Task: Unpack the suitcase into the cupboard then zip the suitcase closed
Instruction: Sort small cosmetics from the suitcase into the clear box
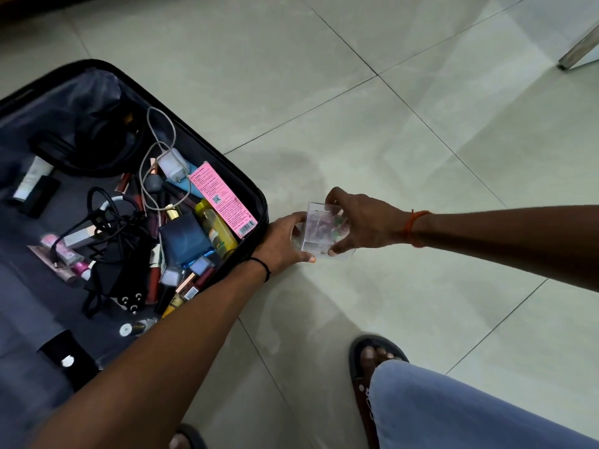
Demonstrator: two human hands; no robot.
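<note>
Head view: open suitcase [259, 202] lies on the tiled floor [421, 140], filling the 9 o'clock side of the frame. Both hands meet just off its right rim, near centre, over the floor. Clear plastic box [324, 231] is held between them; small coloured items show inside, too blurred to identify. Left hand [285, 241] grips the box's left side, thumb curled under its lower edge. Right hand [363, 222] grasps it from above and from the 3 o'clock side, fingers curled over the top, thumb at the lower right corner. Inside the suitcase: pink carton [223, 199] against the right wall, yellow bottle [217, 228] just beside it, white charger [173, 166] with cable toward 12 o'clock, black cords [113, 222], assorted cosmetics. Sandalled foot [372, 358] at 5 o'clock.
</note>
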